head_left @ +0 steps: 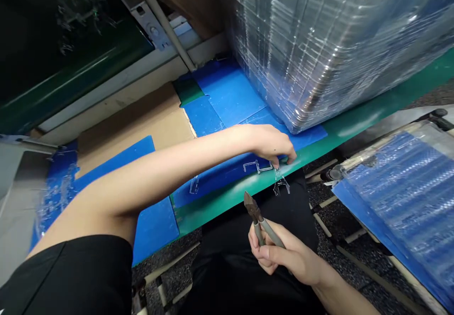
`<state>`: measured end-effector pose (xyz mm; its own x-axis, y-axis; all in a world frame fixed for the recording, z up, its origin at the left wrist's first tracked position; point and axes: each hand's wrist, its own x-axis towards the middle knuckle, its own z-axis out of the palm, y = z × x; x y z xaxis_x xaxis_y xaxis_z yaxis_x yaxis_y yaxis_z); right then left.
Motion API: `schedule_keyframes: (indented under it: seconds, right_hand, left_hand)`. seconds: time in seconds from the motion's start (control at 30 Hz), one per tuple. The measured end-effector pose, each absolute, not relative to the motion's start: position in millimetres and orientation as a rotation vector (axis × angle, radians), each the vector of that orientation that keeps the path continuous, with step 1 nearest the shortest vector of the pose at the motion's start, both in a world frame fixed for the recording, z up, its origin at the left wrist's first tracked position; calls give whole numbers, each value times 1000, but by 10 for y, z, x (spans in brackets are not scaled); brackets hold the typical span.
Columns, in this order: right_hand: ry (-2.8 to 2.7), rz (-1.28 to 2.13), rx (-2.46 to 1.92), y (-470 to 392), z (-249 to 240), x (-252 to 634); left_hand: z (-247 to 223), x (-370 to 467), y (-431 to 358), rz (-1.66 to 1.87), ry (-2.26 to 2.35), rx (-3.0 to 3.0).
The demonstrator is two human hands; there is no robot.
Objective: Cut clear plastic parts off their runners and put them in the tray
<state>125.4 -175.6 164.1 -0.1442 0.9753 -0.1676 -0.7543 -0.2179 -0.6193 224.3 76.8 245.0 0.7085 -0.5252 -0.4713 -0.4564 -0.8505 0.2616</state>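
My left hand (pixel 275 145) reaches across the bench near its front edge, fingers bent downward. A small clear plastic part (pixel 281 185) with a forked end hangs from its fingertips, past the edge. Right beside those fingers a second clear plastic piece (pixel 257 166), angular and thin, lies on the blue sheet. In front of my body, my right hand (pixel 280 253) is closed round the grey handles of a pair of cutting pliers (pixel 252 206). The pliers' dark jaws point up and away, apart from the plastic part.
A tall stack of clear plastic trays (pixel 301 45) in film stands at the back right. Blue sheets (pixel 234 97) and cardboard (pixel 131 121) cover the green bench (pixel 227 196). Another clear piece (pixel 194 185) lies under my left forearm. A rack with wrapped blue trays (pixel 414 201) is at right.
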Motion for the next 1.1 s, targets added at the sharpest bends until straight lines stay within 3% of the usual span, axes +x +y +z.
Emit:
schedule_keyframes:
  seconds: [0.2,0.43,0.8,0.93,1.1]
  right_hand:
    - [-447,1634,-663,-1825,1655,1315]
    - [-610,1685,-815,-1597,1788,1247]
    - [-615,1647,-928,-1556,1881,1054]
    - [-749,1642,-1106,-1536,1937,1041]
    - [-901,1605,-1329,-1408,1978,1037]
  left_hand:
    - [2579,2219,795,-1106,-647,2851]
    - [2879,1482,1375,-779,-250,2946]
    - [2432,1433,1292,-998,-163,2627]
    - [2692,1113,1531,-707,-142,2476]
    - [3009,285,1457,-45,448,2079]
